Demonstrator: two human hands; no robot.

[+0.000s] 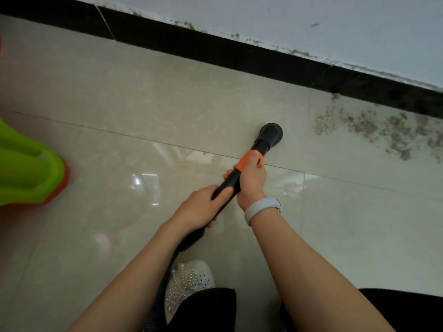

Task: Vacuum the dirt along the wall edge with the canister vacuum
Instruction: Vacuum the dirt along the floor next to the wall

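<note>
Along the far edge of the glossy beige tiled floor (215, 97), where a black skirting strip (239, 58) meets the white painted wall (311, 25):

Item: patch of grey crumbly dirt (374, 130), spread on the tiles against the skirting toward the floor's far right corner. Untouched as it lies; more specks cling to the top of the skirting.

Item: black rigid vacuum wand with an orange collar (249, 161), ending in a round black nozzle (271, 134). Nozzle sits low over bare tile, near the dirt's left margin but apart from it; whether it touches the floor cannot be told.

Item: black ribbed hose (167, 267), trailing back under the arms. Canister not in view.

Item: right hand (251, 180), white wristband (261, 209) on the wrist, fingers wrapped round the wand at the orange collar.

Item: left hand (201, 207), curled round the wand just behind, thumb laid on top.

Item: white beaded shoe (189, 281) at the floor's near edge; green and orange plastic object (28, 168) at its left edge.

Progress, as a judgement: tiles left of the nozzle look clean along the skirting, so that stretch seems done or never soiled. The main patch remains whole, so the bulk of the work is ahead.
</note>
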